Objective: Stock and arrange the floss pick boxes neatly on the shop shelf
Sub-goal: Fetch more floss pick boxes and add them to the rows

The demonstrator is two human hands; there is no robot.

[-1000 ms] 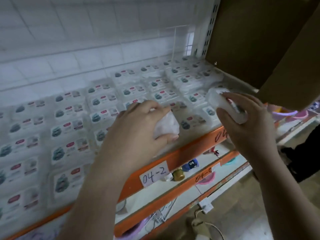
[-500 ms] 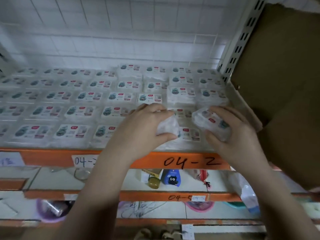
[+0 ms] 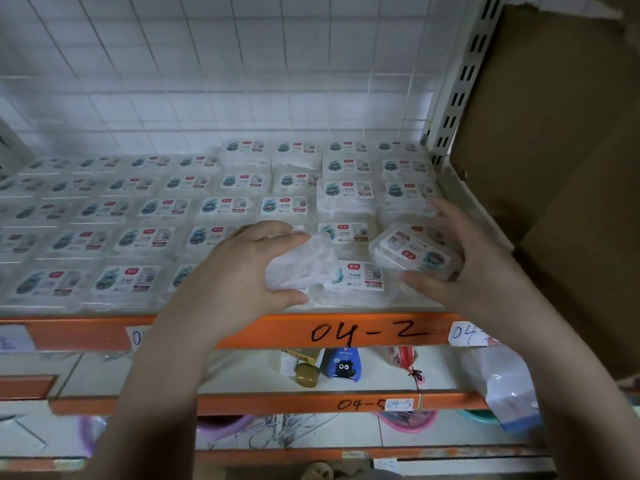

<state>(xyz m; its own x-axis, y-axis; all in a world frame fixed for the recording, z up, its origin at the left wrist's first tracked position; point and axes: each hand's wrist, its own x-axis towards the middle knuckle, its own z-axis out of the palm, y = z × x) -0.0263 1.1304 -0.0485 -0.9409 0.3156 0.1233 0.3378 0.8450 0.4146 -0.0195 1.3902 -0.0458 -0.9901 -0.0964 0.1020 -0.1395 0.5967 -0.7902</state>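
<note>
Most rows behind the orange shelf rail (image 3: pixel 346 332) look stocked; my left hand (image 3: pixel 235 271) grips one floss pick box (image 3: pixel 301 266), my right hand (image 3: pixel 474 258) pinches another box (image 3: pixel 412 252), both apparently still unplaced.

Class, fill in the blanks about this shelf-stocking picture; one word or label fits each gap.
1. Each hand holds one floss pick ____.
2. The box in the right hand is ____, not level.
3. The front beam of the stocked shelf is coloured ____.
4. Handwriting on that beam reads ____.

Missing words: box; tilted; orange; 04-2
</note>
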